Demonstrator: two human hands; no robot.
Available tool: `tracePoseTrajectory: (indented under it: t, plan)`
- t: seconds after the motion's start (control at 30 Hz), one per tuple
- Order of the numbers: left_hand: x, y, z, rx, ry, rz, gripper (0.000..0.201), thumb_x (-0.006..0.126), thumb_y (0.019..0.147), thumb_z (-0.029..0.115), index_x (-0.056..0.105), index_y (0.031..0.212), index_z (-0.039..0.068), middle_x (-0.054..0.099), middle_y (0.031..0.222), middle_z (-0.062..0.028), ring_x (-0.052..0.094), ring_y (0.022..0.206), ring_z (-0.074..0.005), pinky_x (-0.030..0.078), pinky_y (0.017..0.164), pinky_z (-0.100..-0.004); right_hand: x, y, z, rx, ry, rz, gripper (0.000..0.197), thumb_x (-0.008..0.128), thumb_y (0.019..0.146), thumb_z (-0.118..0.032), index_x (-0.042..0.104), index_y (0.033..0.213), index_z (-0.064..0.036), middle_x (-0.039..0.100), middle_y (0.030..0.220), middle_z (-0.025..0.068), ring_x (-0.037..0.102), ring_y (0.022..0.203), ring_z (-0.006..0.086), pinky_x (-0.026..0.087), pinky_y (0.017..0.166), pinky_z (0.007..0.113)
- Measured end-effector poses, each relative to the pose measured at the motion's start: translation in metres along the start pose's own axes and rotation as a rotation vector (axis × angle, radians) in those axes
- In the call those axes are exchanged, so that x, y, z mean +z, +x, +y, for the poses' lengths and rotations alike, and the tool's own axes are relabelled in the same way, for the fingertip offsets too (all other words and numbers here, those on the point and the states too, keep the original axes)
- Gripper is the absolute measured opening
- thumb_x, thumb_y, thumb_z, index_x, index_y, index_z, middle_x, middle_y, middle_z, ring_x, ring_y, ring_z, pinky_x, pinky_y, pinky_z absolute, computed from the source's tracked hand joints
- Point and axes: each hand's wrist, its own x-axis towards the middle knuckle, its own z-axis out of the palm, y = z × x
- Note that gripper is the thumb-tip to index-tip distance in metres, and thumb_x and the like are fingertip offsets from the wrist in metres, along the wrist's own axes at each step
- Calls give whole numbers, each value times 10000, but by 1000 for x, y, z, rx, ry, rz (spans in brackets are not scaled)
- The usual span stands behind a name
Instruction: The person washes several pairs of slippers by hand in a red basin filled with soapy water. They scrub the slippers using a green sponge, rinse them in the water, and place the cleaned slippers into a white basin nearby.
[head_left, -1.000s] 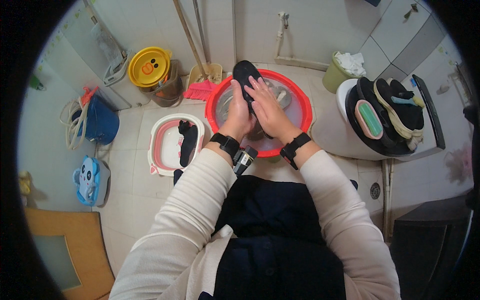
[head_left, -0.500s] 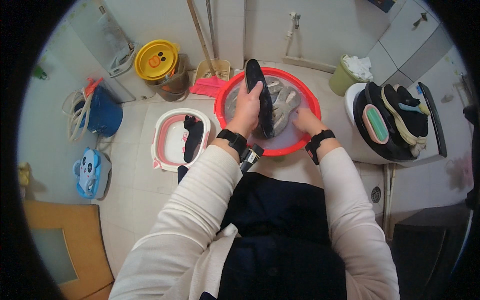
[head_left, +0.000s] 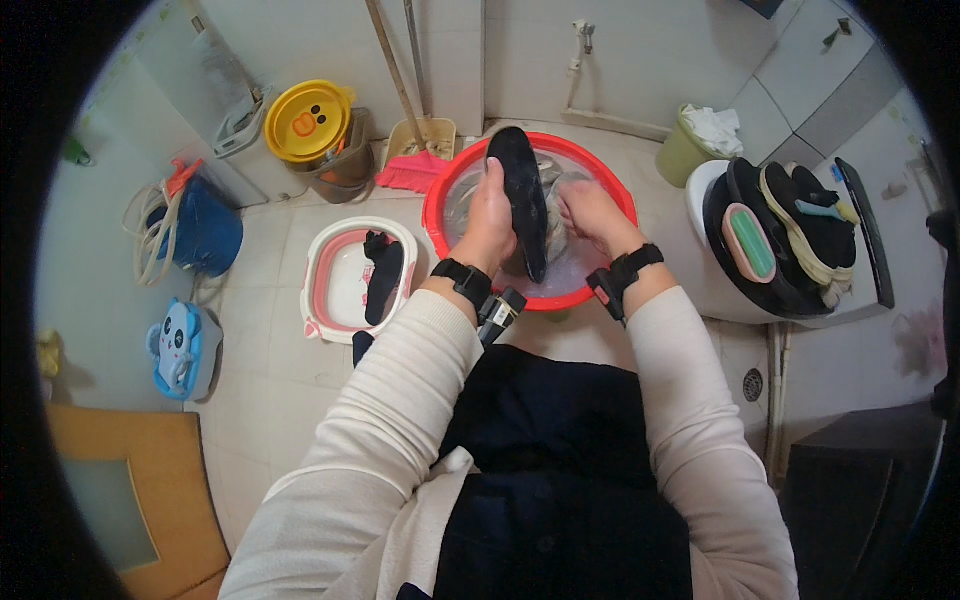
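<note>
My left hand (head_left: 487, 222) grips a long black insole (head_left: 518, 205) by its left edge, holding it upright above a red basin (head_left: 432, 215) of cloudy water. On the basin's right side, my right hand (head_left: 595, 213) has its fingers curled close to the insole, next to something greyish. What lies between these fingers is hidden. Grey shoes (head_left: 567, 178) sit in the water behind the insole, partly covered by it and my right hand.
A white and pink basin (head_left: 312, 262) at left holds a black insole (head_left: 384, 283). Right, a toilet lid carries dark shoes (head_left: 805, 225) and a soap box (head_left: 748, 245). A yellow-lidded bucket (head_left: 300, 120), pink broom (head_left: 412, 172) and green bin (head_left: 680, 158) stand behind; a blue bucket (head_left: 205, 235) far left.
My right hand has risen from the water at the basin's right side and moved left, toward the insole. The insole, still in my left hand, has turned to show more of its broad face.
</note>
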Motion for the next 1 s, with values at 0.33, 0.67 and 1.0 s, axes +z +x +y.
tracePoseTrajectory:
  t: [0.33,0.67,1.0]
  plan:
    - [11,-17,-16,-257,2,-190,593,287,995,492,330,1421,81,387,1435,-118,392,1293,-267,324,1070,-396,49,-21,-24,-613,-382,283,541,424,965,-262,279,1442,-51,187,1533,183,138,1427,345,122,1128,491]
    - [16,-19,3,-124,-267,-100,475,374,983,466,489,1276,111,535,1286,-71,489,1196,-252,359,1051,-417,60,-29,-12,-908,-510,198,582,391,957,-245,201,1484,-86,123,1561,121,107,1439,320,134,1129,502]
    - [-5,4,34,-65,-461,-62,306,533,948,290,562,1073,12,631,1003,-142,598,983,-290,447,945,-450,37,-30,21,-640,-338,223,716,739,779,-187,344,1350,-9,496,1268,206,483,1184,336,376,999,388]
